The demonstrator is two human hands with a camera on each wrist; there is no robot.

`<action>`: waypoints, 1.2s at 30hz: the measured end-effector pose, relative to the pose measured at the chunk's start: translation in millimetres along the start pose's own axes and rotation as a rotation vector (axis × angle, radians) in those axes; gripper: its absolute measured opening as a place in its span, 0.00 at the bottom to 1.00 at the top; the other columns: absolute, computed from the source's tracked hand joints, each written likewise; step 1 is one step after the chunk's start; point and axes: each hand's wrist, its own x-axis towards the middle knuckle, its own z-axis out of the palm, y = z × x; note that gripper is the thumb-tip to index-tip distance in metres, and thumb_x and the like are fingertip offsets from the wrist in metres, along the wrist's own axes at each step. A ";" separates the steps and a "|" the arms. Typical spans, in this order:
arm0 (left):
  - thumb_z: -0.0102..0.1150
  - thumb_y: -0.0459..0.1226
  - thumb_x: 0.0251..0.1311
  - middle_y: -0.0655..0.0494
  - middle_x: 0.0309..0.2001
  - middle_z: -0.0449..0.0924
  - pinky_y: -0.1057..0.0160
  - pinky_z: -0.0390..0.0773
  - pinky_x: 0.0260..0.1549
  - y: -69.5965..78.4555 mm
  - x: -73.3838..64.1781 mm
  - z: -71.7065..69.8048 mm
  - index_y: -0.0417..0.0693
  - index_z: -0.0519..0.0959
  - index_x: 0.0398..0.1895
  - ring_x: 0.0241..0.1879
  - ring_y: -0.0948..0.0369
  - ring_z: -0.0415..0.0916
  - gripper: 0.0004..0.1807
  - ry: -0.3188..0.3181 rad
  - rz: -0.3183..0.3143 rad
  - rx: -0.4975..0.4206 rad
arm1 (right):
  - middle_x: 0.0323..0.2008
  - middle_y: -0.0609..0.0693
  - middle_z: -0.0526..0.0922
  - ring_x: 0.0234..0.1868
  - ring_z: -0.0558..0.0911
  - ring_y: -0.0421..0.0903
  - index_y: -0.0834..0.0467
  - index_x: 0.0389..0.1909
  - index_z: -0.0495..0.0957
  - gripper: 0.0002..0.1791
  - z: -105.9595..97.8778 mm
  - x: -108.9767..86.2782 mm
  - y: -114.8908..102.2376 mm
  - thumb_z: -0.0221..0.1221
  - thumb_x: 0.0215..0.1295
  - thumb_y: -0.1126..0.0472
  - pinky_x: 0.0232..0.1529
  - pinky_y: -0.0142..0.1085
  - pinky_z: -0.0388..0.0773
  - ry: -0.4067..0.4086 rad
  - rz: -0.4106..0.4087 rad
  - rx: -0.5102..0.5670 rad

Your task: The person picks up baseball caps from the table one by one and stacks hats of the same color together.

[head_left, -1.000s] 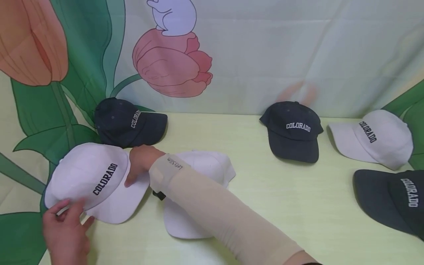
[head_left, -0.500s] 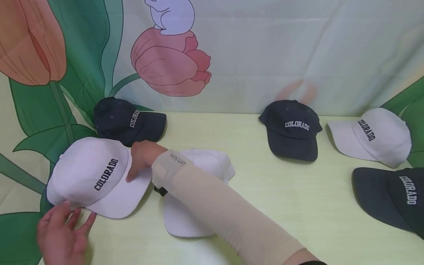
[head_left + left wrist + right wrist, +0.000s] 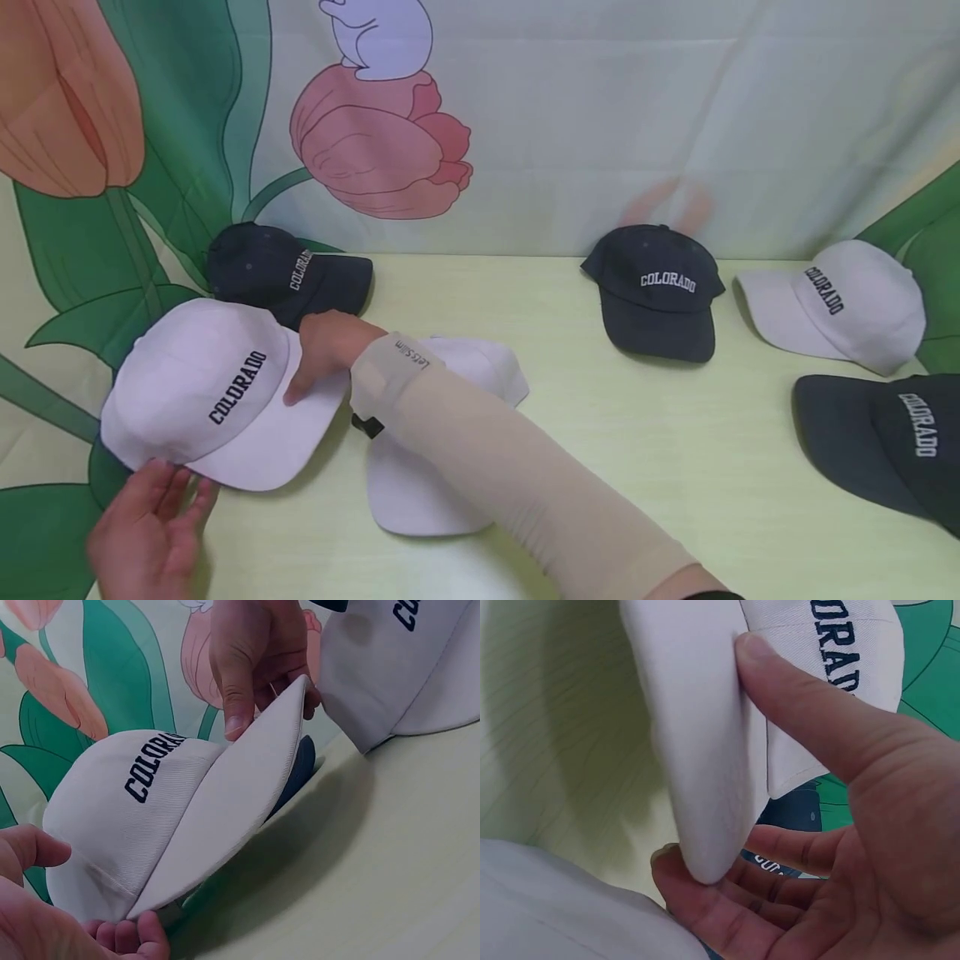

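A white cap (image 3: 198, 383) with dark COLORADO lettering is held at both sides, its brim lifted off the table in the left wrist view. My right hand (image 3: 326, 350) pinches the far side of the brim, thumb on top and fingers beneath, as the right wrist view shows. At the near edge, my left hand (image 3: 67, 915) grips the cap, its thumb by the crown and its curled fingers under the rim. A second white cap (image 3: 427, 492) lies partly hidden under my right forearm. Behind the held cap sits a dark cap (image 3: 258, 271).
Towards the right stand a dark cap (image 3: 660, 292), a white cap (image 3: 847, 304) and another dark cap (image 3: 862, 450), cut off by the frame edge. A printed tulip cloth (image 3: 540, 125) hangs behind the pale table (image 3: 600, 442).
The white cap has risen slightly between my hands. My left hand's fingers have moved from its side to under its near edge. My right hand keeps its hold on the brim.
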 end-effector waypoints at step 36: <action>0.63 0.20 0.52 0.50 0.42 0.75 0.64 0.82 0.40 -11.1 -17.3 12.1 0.37 0.78 0.39 0.39 0.58 0.74 0.12 -0.123 0.018 -0.024 | 0.35 0.47 0.81 0.29 0.82 0.44 0.55 0.40 0.76 0.29 -13.1 -38.2 24.0 0.73 0.45 0.39 0.28 0.32 0.77 0.089 -0.124 0.062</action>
